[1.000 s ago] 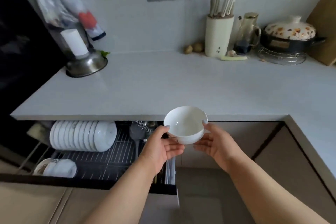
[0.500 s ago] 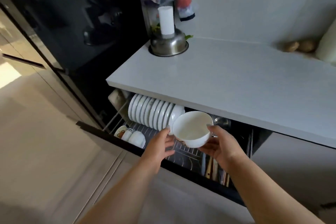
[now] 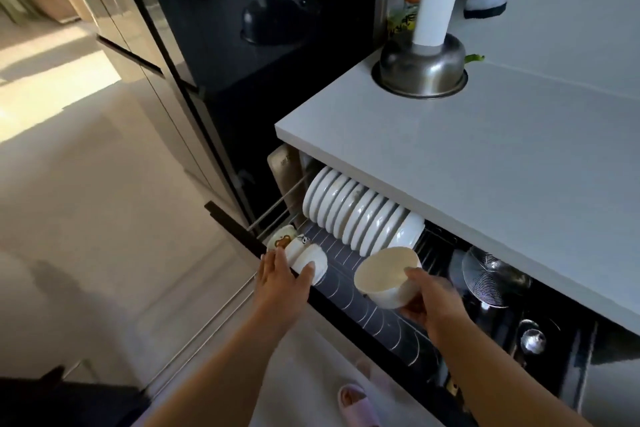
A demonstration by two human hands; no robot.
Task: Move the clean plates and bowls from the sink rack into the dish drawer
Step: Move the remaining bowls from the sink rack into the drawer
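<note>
The right hand (image 3: 434,302) holds a white bowl (image 3: 388,279): its fingers (image 3: 414,274) curl over the near rim and under the base, and the bowl is tipped with its mouth facing up and to the left. It hangs over the drawer (image 3: 239,229), which stands pulled out below the worktop (image 3: 485,163), above the wire rack (image 3: 360,298) and just in front of the last dish in the row.

The left hand (image 3: 282,276) reaches to the drawer's front left corner. Its fingers are nearly straight and lie against a small cup (image 3: 313,262) resting on its side there; whether they grasp it I cannot tell. Beside that cup sit more small pieces, one with a printed figure (image 3: 281,240).

Behind, a row of white dishes (image 3: 360,215) stands on edge in the rack, partly under the worktop. To the right in the drawer lie a wire strainer (image 3: 485,276) and a ladle (image 3: 533,340). On the worktop a steel bowl (image 3: 420,71) sits upside down with a white roll (image 3: 434,10) on it. A pink slipper (image 3: 356,404) shows on the floor.
</note>
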